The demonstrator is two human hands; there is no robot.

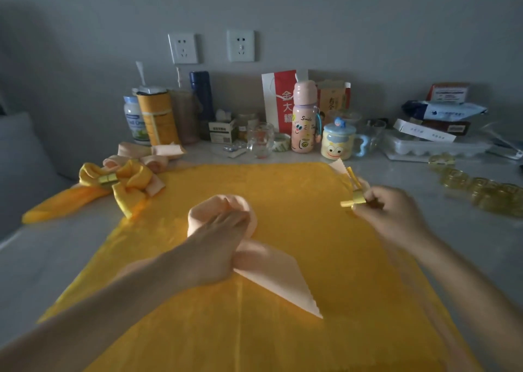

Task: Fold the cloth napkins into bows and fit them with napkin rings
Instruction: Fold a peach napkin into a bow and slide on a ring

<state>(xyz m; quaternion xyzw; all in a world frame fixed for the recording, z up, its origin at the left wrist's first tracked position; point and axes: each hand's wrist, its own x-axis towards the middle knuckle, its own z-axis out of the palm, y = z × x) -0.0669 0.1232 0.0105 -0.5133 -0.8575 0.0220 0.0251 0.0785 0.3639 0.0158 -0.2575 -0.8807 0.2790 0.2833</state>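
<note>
Near centre, left hand (215, 241) grips the bunched peach napkin (278, 282), right hand (393, 213) pinches a gold ring (352, 201); keep that bunch tight, imo.

A single head-worn wide-angle view looks forward and down, close over the table (402, 179), facing the wall (339, 18).

Light dim and even. Plain grey wall (368, 18) behind, carrying a white socket (183, 48) and a second socket (240, 45) beside it. Pale tabletop (42, 258) meets the wall. Far left: grey padded shape (19, 151), possibly a cushion; the edge is blurred.
</note>
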